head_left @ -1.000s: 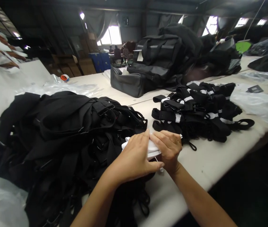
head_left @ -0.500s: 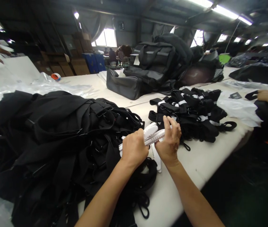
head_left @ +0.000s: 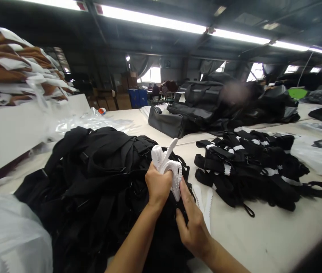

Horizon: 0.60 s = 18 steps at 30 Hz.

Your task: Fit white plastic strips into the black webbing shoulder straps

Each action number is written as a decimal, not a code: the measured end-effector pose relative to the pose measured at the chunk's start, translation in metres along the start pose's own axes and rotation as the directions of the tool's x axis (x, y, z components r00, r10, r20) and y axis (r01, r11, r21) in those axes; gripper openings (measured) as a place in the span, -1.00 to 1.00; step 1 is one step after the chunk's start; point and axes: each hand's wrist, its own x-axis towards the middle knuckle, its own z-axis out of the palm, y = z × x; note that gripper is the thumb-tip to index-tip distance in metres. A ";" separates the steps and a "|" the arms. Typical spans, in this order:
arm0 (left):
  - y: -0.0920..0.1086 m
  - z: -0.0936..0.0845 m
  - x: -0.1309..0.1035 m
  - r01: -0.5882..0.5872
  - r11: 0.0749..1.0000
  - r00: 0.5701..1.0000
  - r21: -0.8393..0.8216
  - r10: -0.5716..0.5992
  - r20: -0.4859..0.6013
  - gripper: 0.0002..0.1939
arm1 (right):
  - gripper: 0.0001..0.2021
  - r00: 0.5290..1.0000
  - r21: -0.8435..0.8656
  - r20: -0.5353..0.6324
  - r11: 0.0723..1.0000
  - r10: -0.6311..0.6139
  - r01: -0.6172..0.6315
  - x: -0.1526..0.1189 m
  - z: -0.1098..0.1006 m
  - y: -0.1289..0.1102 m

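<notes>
My left hand (head_left: 158, 187) is closed round a bunch of white strips with toothed edges (head_left: 172, 167), whose ends fan upward and bend over to the right. My right hand (head_left: 193, 223) has its fingers stretched out and the thumb apart, with fingertips against the hanging ends of the bunch. Two more white toothed strips (head_left: 208, 204) lie on the table beside my right hand. Under and left of my hands spreads a big heap of black straps (head_left: 98, 178) with buckles. To the right lie black strap bundles (head_left: 243, 167) wrapped with white bands.
Black bags (head_left: 200, 102) are piled across the back of the pale table (head_left: 263, 227). Clear plastic (head_left: 93, 121) and an orange tape roll (head_left: 102, 110) lie back left. A white plastic bag (head_left: 13, 231) fills the near left corner. Brown and white pieces (head_left: 16, 72) are stacked beyond a white board (head_left: 21, 125).
The view has turned up and left. The strip bunch, which lay roughly level between both hands, now stands upright in my left hand. My right hand has lowered and loosened its fingers.
</notes>
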 end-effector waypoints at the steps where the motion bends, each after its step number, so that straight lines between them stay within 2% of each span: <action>1: 0.000 0.001 0.000 0.016 0.999 1.000 -0.037 -0.017 -0.016 -0.70 | -0.27 0.999 0.010 0.029 1.000 -0.015 0.015 -0.001 0.002 -0.003; 6: 0.000 0.002 0.005 0.092 0.977 0.990 -0.190 -0.111 -0.090 -0.66 | -0.29 0.979 0.061 0.163 0.992 -0.122 0.113 -0.003 0.002 -0.011; 8: -0.003 0.001 0.008 0.103 0.968 0.986 -0.228 -0.129 -0.102 -0.64 | -0.30 0.975 0.048 0.162 0.988 -0.153 0.147 -0.002 0.001 -0.008; 11: -0.007 0.000 0.011 0.098 0.958 0.986 -0.269 -0.129 -0.102 -0.65 | -0.31 0.968 0.022 0.084 0.972 -0.236 0.235 -0.002 -0.003 0.004; 13: -0.008 0.001 0.012 0.082 0.954 0.991 -0.288 -0.109 -0.081 -0.65 | -0.36 0.968 -0.013 -0.072 0.970 -0.242 0.242 -0.001 -0.011 0.014; 15: -0.007 0.002 0.011 0.059 0.953 0.997 -0.298 -0.070 -0.026 -0.65 | -0.48 0.948 -0.004 -0.307 0.996 -0.083 0.085 0.008 -0.024 0.023; 17: -0.005 0.002 0.008 0.034 0.952 0.996 -0.303 -0.006 0.090 -0.70 | -0.60 0.852 0.195 -0.483 0.973 0.201 -0.119 0.028 -0.042 0.028; 18: -0.004 0.002 0.006 0.019 0.952 0.985 -0.305 0.035 0.169 -0.74 | -0.62 0.803 0.355 -0.486 0.918 0.345 -0.179 0.042 -0.051 0.030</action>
